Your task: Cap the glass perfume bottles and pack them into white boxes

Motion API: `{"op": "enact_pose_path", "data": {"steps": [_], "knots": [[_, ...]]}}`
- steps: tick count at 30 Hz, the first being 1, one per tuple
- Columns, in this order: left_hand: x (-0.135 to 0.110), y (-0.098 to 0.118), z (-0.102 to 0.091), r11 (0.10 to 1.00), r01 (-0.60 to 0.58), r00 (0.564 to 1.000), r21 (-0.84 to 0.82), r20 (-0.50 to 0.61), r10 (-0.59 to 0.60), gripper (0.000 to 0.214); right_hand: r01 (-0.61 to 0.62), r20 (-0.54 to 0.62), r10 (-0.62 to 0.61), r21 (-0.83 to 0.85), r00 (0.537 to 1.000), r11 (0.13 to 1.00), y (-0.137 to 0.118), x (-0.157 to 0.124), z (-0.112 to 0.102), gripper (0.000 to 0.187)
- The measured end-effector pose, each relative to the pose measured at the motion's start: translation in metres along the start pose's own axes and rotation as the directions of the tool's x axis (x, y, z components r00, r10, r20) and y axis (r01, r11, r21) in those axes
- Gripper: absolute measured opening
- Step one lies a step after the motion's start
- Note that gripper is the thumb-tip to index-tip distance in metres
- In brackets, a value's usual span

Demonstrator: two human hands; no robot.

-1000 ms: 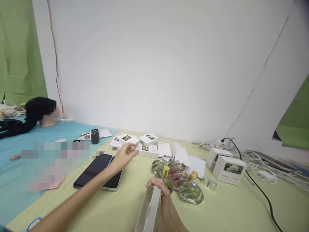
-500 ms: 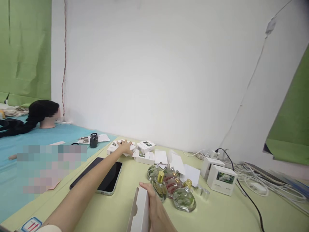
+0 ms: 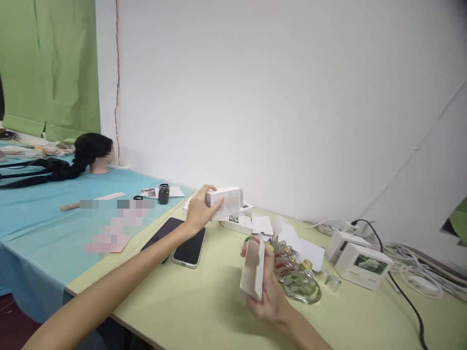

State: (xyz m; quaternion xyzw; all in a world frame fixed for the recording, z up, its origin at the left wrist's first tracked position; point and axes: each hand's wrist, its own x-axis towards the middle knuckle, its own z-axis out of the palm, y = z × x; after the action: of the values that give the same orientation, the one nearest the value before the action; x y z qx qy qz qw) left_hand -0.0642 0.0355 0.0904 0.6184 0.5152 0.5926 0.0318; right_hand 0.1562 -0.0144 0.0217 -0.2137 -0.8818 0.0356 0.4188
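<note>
My left hand (image 3: 199, 210) grips a white perfume box (image 3: 229, 203) with small print on its side, raised above the back of the table. In my right hand (image 3: 273, 299) is an open white carton (image 3: 252, 270), tilted, its hollow side facing me. Just beyond that hand stand several glass perfume bottles (image 3: 302, 287) with gold necks, partly hidden by the hand and carton. Two silver caps (image 3: 332, 282) lie to their right. Other white boxes (image 3: 237, 224) and opened white card pieces (image 3: 262, 224) lie along the wall.
Two phones (image 3: 189, 248) lie left of centre on the green tabletop (image 3: 175, 301). White boxes with a flower picture (image 3: 365, 265) stand at the right, near tangled cables (image 3: 419, 277). A blue cloth (image 3: 44, 218) at the left bears a mannequin head (image 3: 97, 150) and a dark jar (image 3: 164, 194).
My left hand has lifted a white box from the group by the wall and moved right with it. My right hand has raised and turned the open carton. The view has shifted left.
</note>
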Motion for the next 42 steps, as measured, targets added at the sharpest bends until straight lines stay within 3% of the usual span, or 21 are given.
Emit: {"op": "enact_pose_path", "data": {"steps": [2, 4, 7, 9, 13, 18, 21, 23, 25, 27, 30, 36, 38, 42], "knots": [[-0.001, 0.0, -0.004, 0.956, 0.077, 0.993, -0.283, -0.068, -0.1, 0.04, -0.028, -0.039, 0.031, 0.056, 0.999, 0.998, -0.005, 0.023, -0.008, 0.092], [-0.002, -0.003, -0.003, 0.842, 0.178, 0.97, -0.51, -0.053, -0.237, 0.042, -0.063, -0.131, 0.075, 0.094, 0.989, 0.994, -0.014, 0.051, -0.019, 0.09], [-0.012, -0.007, 0.005, 0.592, 0.387, 0.893, -0.707, 0.127, -0.432, 0.042, -0.149, -0.321, 0.198, 0.17, 0.926, 0.974, -0.027, 0.094, -0.037, 0.086], [-0.025, -0.008, 0.012, 0.41, 0.509, 0.834, -0.757, 0.314, -0.454, 0.046, -0.162, -0.391, 0.229, 0.196, 0.891, 0.967, -0.032, 0.118, -0.046, 0.089], [-0.053, -0.006, 0.021, 0.218, 0.683, 0.72, -0.698, 0.59, -0.365, 0.057, -0.185, -0.449, 0.256, 0.196, 0.856, 0.963, -0.024, 0.143, -0.052, 0.093], [-0.069, 0.0, 0.018, 0.036, 0.824, 0.561, -0.565, 0.806, -0.19, 0.044, -0.339, -0.278, 0.403, 0.251, 0.872, 0.907, 0.005, 0.141, -0.054, 0.096], [-0.074, 0.003, 0.017, -0.075, 0.886, 0.448, -0.457, 0.886, -0.118, 0.047, -0.405, -0.189, 0.464, 0.283, 0.865, 0.869, 0.017, 0.136, -0.062, 0.085], [-0.078, 0.006, 0.018, -0.076, 0.906, 0.404, -0.416, 0.905, -0.134, 0.047, -0.422, -0.138, 0.48, 0.314, 0.866, 0.851, 0.02, 0.134, -0.069, 0.074], [-0.081, 0.009, 0.02, 0.036, 0.923, 0.381, -0.382, 0.9, -0.21, 0.047, -0.418, -0.121, 0.482, 0.346, 0.868, 0.84, 0.021, 0.133, -0.075, 0.064], [-0.084, 0.012, 0.022, 0.222, 0.907, 0.413, -0.358, 0.86, -0.301, 0.052, -0.405, -0.132, 0.479, 0.371, 0.868, 0.836, 0.021, 0.133, -0.08, 0.058], [-0.085, 0.014, 0.023, 0.464, 0.808, 0.538, -0.363, 0.775, -0.331, 0.058, -0.381, -0.148, 0.468, 0.397, 0.871, 0.835, 0.025, 0.133, -0.083, 0.053], [-0.083, 0.014, 0.022, 0.705, 0.571, 0.753, -0.422, 0.612, -0.243, 0.084, -0.348, -0.144, 0.461, 0.474, 0.876, 0.809, 0.032, 0.133, -0.089, 0.058], [-0.081, 0.012, 0.022, 0.76, 0.503, 0.79, -0.411, 0.576, -0.21, 0.079, -0.343, -0.112, 0.455, 0.507, 0.883, 0.79, 0.029, 0.133, -0.091, 0.064], [-0.08, 0.005, 0.023, 0.819, 0.449, 0.789, -0.357, 0.588, -0.176, 0.057, -0.308, -0.031, 0.383, 0.539, 0.923, 0.784, 0.022, 0.132, -0.091, 0.068]]}}
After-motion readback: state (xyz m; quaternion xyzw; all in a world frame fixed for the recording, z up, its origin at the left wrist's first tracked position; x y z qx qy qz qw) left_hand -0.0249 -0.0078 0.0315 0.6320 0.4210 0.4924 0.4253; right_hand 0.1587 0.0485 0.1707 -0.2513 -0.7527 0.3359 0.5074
